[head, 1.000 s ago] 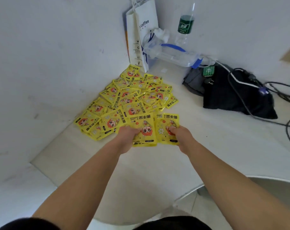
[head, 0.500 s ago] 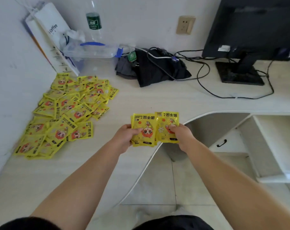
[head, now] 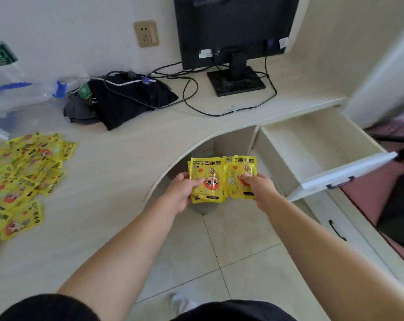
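I hold yellow hand-warmer packets in both hands, in the air past the desk's curved front edge. My left hand [head: 181,191] grips a small stack of packets [head: 206,174] by its left side. My right hand [head: 260,187] pinches another packet stack [head: 237,172] by its right side, overlapping the first. A heap of the same yellow packets [head: 23,172] lies on the desk [head: 117,167] at the left. An open, empty drawer [head: 316,147] stands pulled out to the right of my hands.
A black monitor [head: 233,31] stands at the back with cables [head: 191,98] trailing over the desk. Black cloth [head: 127,100] and a clear plastic bag [head: 13,89] lie at the back left. Below are tiled floor [head: 219,251] and a shut drawer [head: 337,230].
My view and both hands have swung right, away from the packet heap. The packets I hold have gone from above the desk to past its edge, near the open drawer.
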